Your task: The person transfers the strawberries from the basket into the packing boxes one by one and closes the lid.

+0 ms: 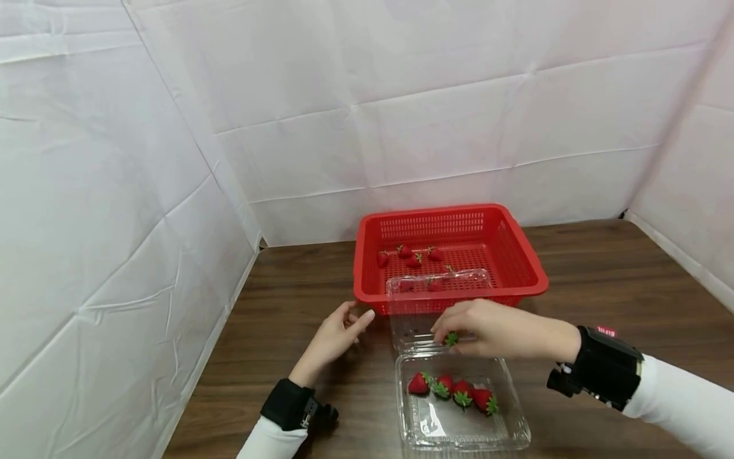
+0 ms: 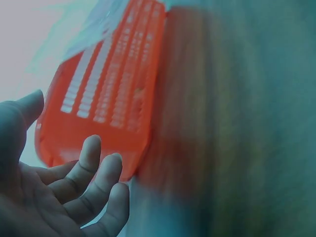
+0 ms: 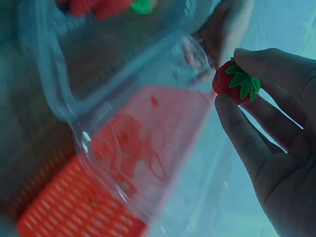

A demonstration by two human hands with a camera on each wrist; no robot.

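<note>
A: What could slip here? The right hand (image 1: 493, 329) pinches a single strawberry (image 1: 451, 339) between thumb and fingertips, just above the hinge of the clear clamshell box (image 1: 504, 440). The berry looks small and smooth, so I'd judge a light pinch might let it roll free and drop onto the counter (image 1: 602, 280) instead of into a container.

B: And squeezing harder could bruise it, if it's real fruit. The raised lid (image 1: 438, 280) worries me too: it leans back against the red basket (image 1: 453, 213), and the hand is right beside it. A nudge might fold the lid down or push the whole box, since thin plastic probably weighs next to nothing.

A: Nothing pins the box. The left hand (image 1: 338, 335) lies on the counter to the left of it with fingers loosely spread, holding nothing, near the basket's front corner.

B: So what's in what, nearest first?

A: The clamshell's tray holds four strawberries (image 1: 453, 390) in a row near its far edge; the near half is bare.

B: Beyond it, the basket has a handful of strawberries (image 1: 408, 255) scattered on its floor, a couple seen only through the lid, so I can't count them surely.
</note>
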